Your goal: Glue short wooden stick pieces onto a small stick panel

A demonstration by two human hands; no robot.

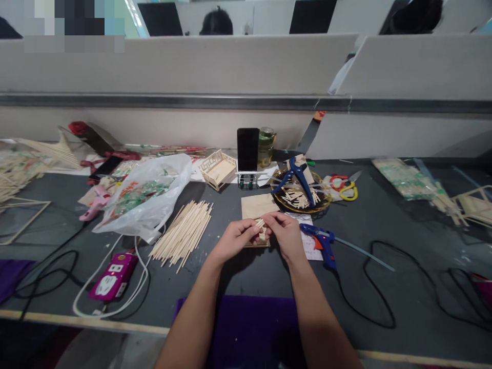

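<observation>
My left hand (235, 238) and my right hand (283, 230) meet at the middle of the dark table (384, 215). Both pinch a small piece made of short wooden sticks (262, 229), held just above a small wooden panel (257, 242) lying on the table. Fingers of both hands are closed round the piece. A thin square wooden board (257, 205) lies just behind the hands. A blue glue gun (323, 245) lies right of my right hand, its nozzle toward my wrist.
A pile of long wooden sticks (183, 233) lies left of my hands, beside a plastic bag (149, 197). A purple power strip (114, 275) with cables sits front left. Behind are a round tray of short sticks (300, 197) with blue cutters (294, 177), a phone on a stand (248, 149), scissors (342, 185).
</observation>
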